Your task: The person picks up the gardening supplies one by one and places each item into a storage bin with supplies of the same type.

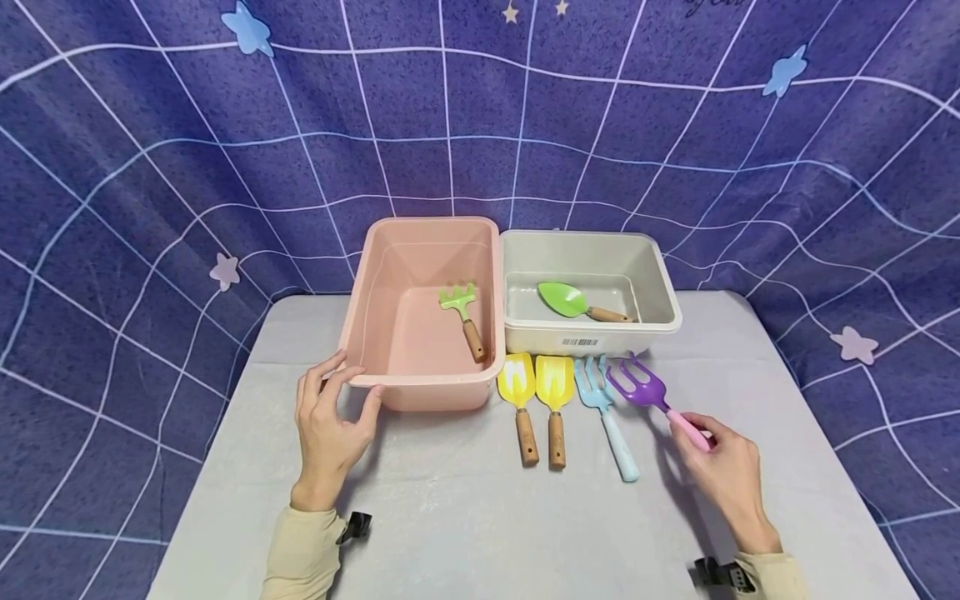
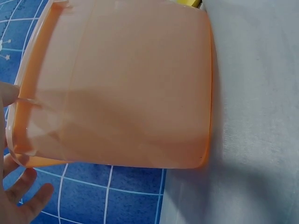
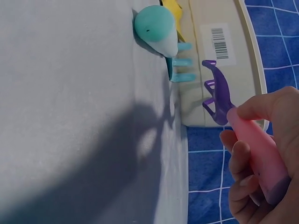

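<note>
I see a grey table against blue grid cloth. Left hand, fingers spread, touches the pink bin mid-table; right hand pinches the purple fork toward the table's right edge.

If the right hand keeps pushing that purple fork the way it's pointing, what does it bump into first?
Probably the white bin. The right hand grips the purple fork by its pink handle, tines aimed up-left at the bin's front wall. The blue fork lies just beside that line, so depth leaves some doubt.
</note>
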The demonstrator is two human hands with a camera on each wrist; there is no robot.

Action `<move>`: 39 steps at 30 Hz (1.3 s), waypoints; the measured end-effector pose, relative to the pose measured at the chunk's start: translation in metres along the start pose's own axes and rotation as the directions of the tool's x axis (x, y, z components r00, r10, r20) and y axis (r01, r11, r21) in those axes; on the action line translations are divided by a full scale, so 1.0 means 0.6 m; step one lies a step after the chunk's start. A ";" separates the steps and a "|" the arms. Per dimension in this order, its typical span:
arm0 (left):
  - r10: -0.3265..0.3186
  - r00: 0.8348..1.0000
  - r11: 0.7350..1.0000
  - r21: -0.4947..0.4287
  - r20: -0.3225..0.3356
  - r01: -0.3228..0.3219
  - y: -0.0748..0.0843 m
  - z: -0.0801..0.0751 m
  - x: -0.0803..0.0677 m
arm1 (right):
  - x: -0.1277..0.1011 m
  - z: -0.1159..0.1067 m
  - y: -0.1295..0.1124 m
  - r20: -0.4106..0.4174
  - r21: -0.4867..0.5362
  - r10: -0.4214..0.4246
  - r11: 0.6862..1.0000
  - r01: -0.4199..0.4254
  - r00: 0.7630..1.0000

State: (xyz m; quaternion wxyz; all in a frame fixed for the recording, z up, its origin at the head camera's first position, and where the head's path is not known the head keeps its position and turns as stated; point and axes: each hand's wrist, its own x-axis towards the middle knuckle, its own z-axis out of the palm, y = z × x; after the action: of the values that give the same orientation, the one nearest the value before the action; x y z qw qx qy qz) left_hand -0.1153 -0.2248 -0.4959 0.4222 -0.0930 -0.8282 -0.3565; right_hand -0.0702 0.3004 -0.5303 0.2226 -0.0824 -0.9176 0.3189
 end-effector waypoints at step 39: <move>0.006 1.000 1.000 -0.021 -0.019 -0.007 -0.001 0.003 -0.002 | 0.006 -0.001 -0.031 -0.033 0.117 -0.117 0.986 0.120 0.993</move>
State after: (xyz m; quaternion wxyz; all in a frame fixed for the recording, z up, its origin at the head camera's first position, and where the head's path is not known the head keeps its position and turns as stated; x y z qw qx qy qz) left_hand -0.1161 -0.2242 -0.4977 0.4302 -0.0967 -0.8202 -0.3645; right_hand -0.0732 0.2873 -0.5172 0.2575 -0.0183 -0.8974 0.3579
